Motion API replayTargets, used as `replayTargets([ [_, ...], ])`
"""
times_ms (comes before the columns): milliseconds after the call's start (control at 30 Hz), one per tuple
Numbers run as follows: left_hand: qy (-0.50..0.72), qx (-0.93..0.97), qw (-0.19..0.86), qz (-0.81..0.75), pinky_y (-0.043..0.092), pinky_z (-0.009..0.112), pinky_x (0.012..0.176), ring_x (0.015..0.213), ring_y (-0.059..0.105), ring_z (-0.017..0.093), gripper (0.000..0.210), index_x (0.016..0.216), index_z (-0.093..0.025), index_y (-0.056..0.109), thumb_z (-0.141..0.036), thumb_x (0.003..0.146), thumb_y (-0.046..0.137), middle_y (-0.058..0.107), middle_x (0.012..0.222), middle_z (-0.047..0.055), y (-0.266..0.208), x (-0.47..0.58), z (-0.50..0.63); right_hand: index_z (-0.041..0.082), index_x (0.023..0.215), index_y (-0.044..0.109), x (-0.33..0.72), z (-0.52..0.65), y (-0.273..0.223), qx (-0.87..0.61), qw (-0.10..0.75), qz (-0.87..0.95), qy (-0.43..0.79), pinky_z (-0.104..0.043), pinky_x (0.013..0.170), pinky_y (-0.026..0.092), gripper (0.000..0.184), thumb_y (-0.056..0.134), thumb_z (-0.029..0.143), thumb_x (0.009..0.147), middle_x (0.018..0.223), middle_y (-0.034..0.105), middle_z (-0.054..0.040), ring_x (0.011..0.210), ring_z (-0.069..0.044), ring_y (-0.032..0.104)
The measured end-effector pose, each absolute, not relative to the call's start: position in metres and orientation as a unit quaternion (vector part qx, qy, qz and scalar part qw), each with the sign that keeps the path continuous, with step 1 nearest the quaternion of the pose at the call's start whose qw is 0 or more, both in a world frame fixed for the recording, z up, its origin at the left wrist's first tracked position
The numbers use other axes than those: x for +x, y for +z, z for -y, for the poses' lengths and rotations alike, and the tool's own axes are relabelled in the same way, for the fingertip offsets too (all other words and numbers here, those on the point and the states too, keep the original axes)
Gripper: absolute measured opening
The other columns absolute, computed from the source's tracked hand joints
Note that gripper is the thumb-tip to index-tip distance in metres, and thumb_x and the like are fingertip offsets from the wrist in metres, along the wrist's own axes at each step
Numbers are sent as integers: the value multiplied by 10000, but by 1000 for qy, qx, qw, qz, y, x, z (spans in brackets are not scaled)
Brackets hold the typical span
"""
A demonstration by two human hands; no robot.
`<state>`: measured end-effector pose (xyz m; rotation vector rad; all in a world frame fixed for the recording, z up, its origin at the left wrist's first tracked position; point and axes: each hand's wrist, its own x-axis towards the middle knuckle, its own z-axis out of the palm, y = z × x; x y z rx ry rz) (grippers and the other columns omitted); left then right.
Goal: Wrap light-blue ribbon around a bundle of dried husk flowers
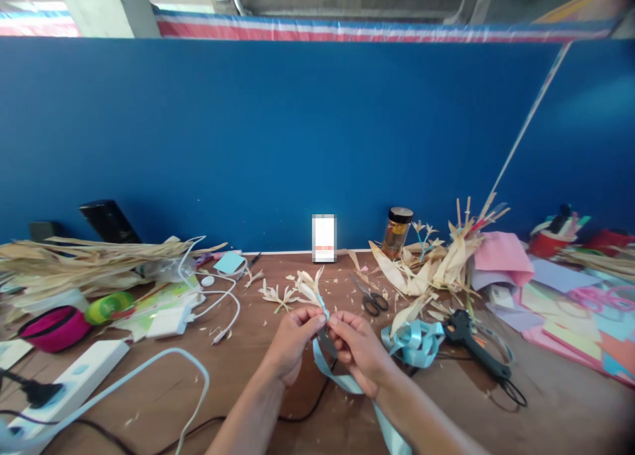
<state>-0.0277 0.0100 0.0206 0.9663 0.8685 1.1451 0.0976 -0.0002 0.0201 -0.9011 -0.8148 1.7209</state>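
A small pale flower made of dried husk (309, 286) stands up between my hands, with light blue wrapping at the base of its petals. My left hand (294, 342) pinches its stem. At the same spot, the fingers of my right hand (358, 350) close on a light blue ribbon (342, 380), which loops below them and trails toward the near edge. The fingertips hide the stem itself. Just left of the flower lies a second husk flower (278, 297). Scissors (374, 303) rest beyond my right hand, and a loose heap of blue ribbon (414, 342) sits to its right.
A black glue gun (479, 352) lies at right, near a husk bundle (446, 263) and a dark-lidded jar (397, 233). Coloured paper (503, 256) covers the far right. At left are husk strips (94, 260), a power strip (74, 392) and cables. A blue panel (297, 137) stands behind.
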Motion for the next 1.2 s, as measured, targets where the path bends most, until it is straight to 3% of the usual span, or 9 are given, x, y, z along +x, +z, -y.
replayTargets([
  [533, 502, 475, 648, -319, 393, 230, 697, 688, 536, 117, 70, 720, -126, 636, -192, 699, 637, 615, 696, 23, 30, -34, -7, 118, 742, 512, 106, 2, 21, -211, 428, 232, 848, -67, 343, 134, 101, 604, 157, 742, 584, 427, 37, 447, 0, 307],
  [767, 510, 440, 662, -327, 392, 219, 631, 627, 526, 109, 84, 658, -124, 622, -195, 657, 668, 606, 644, 20, 29, -35, -6, 136, 737, 515, 103, 4, 23, -224, 422, 292, 828, -80, 353, 166, 135, 602, 238, 748, 593, 411, 49, 447, -4, 327],
  [900, 529, 453, 606, -384, 373, 217, 592, 586, 500, 106, 144, 619, -122, 613, -248, 687, 629, 586, 599, 15, 26, -35, -10, 153, 801, 551, 109, -3, 25, -381, 441, 473, 661, -150, 418, 333, 215, 528, 366, 781, 670, 534, 0, 514, -65, 463],
  [1000, 549, 454, 548, -439, 349, 199, 566, 566, 470, 93, 153, 631, -123, 628, -269, 679, 628, 571, 588, -4, 22, -34, -13, 174, 923, 560, 114, -3, 27, -467, 487, 630, 383, -251, 577, 429, 233, 507, 360, 792, 783, 587, -42, 664, -142, 537],
  [1100, 533, 467, 534, -461, 342, 200, 552, 554, 463, 96, 185, 651, -125, 636, -306, 682, 614, 568, 581, -12, 18, -33, -14, 185, 920, 583, 116, 2, 28, -459, 461, 751, 111, -314, 730, 400, 178, 510, 297, 801, 847, 591, -66, 809, -193, 525],
  [1200, 518, 474, 543, -461, 344, 204, 546, 542, 463, 100, 212, 619, -125, 621, -325, 684, 604, 570, 572, -10, 16, -30, -14, 184, 868, 601, 115, 6, 26, -444, 386, 809, -13, -310, 731, 368, 158, 462, 249, 834, 798, 588, -67, 805, -194, 505],
])
